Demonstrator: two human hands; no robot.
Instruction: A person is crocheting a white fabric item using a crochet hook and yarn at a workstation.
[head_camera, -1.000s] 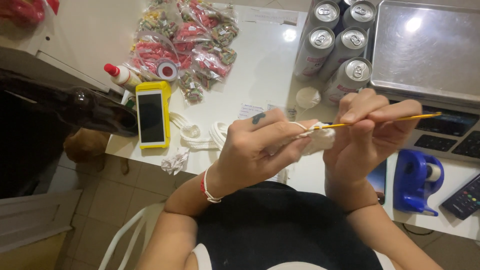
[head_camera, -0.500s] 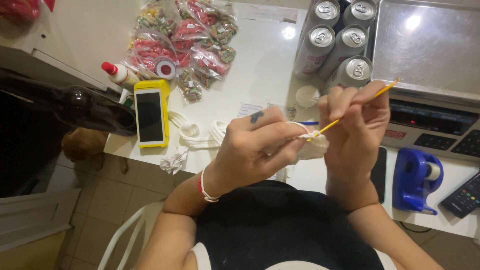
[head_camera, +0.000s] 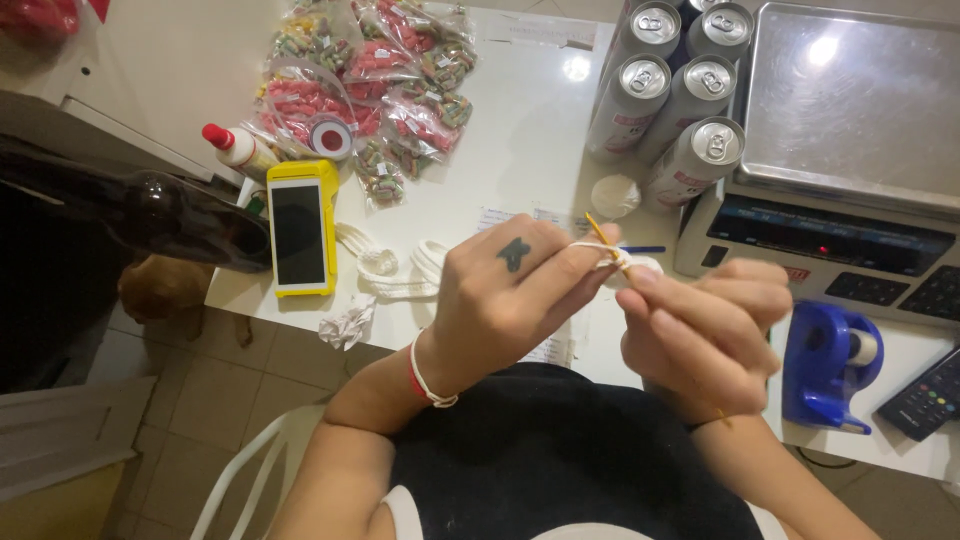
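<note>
- A dark glass bottle (head_camera: 150, 215) lies on its side at the far left, its base toward the yellow phone (head_camera: 300, 237), which rests flat on the white table (head_camera: 530, 150).
- At 11 o'clock of the phone stands a small white glue bottle (head_camera: 235, 148) with a red cap; at 1 o'clock of the phone lie clear bags of sweets (head_camera: 370, 90), with a roll of tape (head_camera: 330, 137) among them.
- Just at 3 o'clock of the phone lies a loose heap of white cord (head_camera: 390, 270); a crumpled scrap of paper (head_camera: 345, 323) hangs at the table edge at 5 o'clock of the phone.
- The left hand (head_camera: 510, 300) is curled, thumb and forefinger pinched on a strand of white yarn (head_camera: 592, 246) and on the small white crochet piece (head_camera: 640, 268) between both hands. A red-and-white cord bracelet (head_camera: 425, 375) sits on its wrist.
- A thin yellow crochet hook (head_camera: 603, 236) pokes up toward 11 o'clock from the piece; its shaft runs under the right hand.
- The right hand (head_camera: 705, 335) is closed in a loose fist round the hook, fingertips touching the piece.
- At 12 o'clock of the hands stands a cluster of silver drink cans (head_camera: 680, 90), and a small white round lid (head_camera: 615, 195) lies beside them.
- At 3 o'clock of the cans sits a steel-topped weighing scale (head_camera: 850, 130).
- A blue tape dispenser (head_camera: 830, 365) stands at 3 o'clock of the right hand, with a dark remote (head_camera: 925, 395) beyond it.
</note>
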